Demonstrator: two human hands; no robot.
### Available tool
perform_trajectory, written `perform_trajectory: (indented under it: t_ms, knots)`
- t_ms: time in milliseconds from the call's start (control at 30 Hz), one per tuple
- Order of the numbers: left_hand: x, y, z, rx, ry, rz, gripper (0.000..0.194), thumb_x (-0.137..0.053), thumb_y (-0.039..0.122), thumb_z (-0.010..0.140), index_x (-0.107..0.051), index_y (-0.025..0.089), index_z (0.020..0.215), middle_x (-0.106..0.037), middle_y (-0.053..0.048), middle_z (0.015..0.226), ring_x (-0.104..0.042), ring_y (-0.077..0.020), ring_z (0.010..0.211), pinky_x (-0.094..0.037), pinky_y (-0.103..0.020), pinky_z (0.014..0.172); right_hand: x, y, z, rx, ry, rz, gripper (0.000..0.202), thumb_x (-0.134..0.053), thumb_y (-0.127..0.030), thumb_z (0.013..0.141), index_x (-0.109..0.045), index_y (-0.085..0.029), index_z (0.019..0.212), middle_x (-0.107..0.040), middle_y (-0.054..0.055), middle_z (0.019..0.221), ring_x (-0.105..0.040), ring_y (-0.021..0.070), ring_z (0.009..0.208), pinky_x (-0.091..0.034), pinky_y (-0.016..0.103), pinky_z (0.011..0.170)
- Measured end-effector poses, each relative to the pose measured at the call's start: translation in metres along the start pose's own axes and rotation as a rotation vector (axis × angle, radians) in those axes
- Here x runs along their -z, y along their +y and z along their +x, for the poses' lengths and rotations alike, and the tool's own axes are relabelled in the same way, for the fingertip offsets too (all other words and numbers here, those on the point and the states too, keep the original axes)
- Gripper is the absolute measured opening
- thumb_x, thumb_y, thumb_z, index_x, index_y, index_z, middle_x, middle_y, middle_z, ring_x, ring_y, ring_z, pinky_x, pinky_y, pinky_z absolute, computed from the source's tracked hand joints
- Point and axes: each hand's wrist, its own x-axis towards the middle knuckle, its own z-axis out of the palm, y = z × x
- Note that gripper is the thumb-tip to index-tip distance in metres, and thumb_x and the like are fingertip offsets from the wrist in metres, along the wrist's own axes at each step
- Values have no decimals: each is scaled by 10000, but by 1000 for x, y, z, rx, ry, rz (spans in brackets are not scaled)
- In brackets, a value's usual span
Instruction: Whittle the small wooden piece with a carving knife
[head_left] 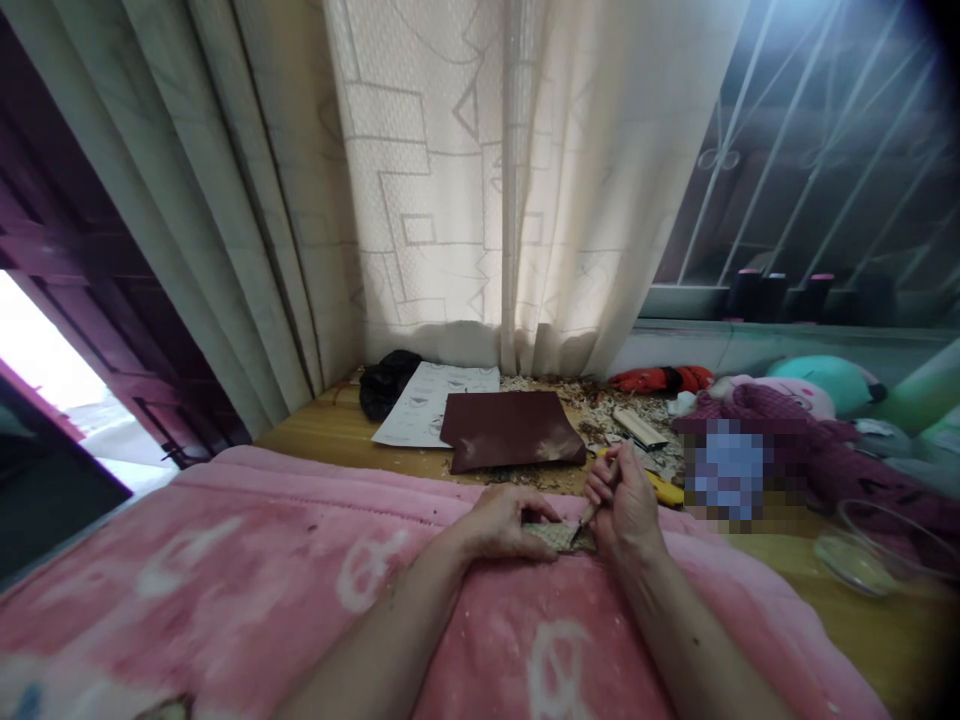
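Observation:
My left hand (501, 522) is closed on the left end of a flat, pale piece of carved wood (562, 535), which lies low over the pink blanket. Its surface looks rough and textured, and part of it is hidden by my fingers. In my closed right hand (631, 505) is a carving tool (588, 511) with a light handle and a thin dark tip. The tip points down and meets the right part of the wood, as far as I can see. My right fingers cover much of the handle.
Beyond the blanket (285, 560), a wooden table (307, 428) bears a dark red sheet (514, 428), white paper (442, 385), a black bag (386, 383) and scattered shavings (592, 402). A yellow-handled item (667, 490) lies beside my right hand. Soft toys (817, 375) and a clear bowl (855, 560) stand at right.

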Motion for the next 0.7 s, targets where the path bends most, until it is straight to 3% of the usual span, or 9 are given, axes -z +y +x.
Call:
perform_trajectory:
  t_ms: [300,467,700]
  knots:
    - [1,3,1,-71,22,195,452,-624,500,626,-634,246,1000,-578,-2,773,-497,-126,696,-311,-194,585,8,5,7,-11,113,24,309,-578,-426,694,-375,-194,674,-310,-105,434,-221,29,311,-195,143,301]
    - [2,7,0,-86,27,261,502,-628,543,595,-634,250,1002,-576,-15,788,-498,-144,715,-312,-204,602,13,9,10,0,112,23,333,-548,-484,695,-378,-197,694,-327,-101,454,-245,35,324,-216,152,317]
    - [3,12,-1,-69,14,333,462,-625,534,603,-637,283,991,-563,-11,761,-506,-154,719,-304,-206,575,11,12,8,-16,115,0,300,-551,-448,698,-383,-199,699,-319,-101,458,-248,38,327,-226,161,325]
